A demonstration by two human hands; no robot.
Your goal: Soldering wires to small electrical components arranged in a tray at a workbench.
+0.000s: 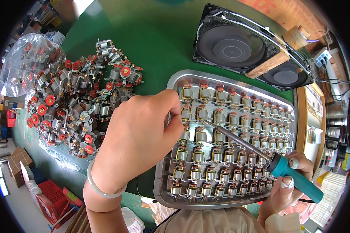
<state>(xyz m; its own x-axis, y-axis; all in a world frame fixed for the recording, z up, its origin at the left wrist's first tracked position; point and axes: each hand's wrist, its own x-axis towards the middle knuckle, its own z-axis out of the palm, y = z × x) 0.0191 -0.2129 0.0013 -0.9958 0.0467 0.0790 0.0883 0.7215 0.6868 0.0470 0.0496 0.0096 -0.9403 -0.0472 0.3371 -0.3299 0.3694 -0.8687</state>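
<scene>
Heaped motors (79,112) lie near the counter's (151,50) left edge. Our left hand (140,132) curls over the tray's (158,186) left edge; we cannot tell whether its grip pinches anything. Rowed motors (217,155) fill the tray; by its lower-right corner, our right hand (280,198) clasps the iron (276,165).
</scene>
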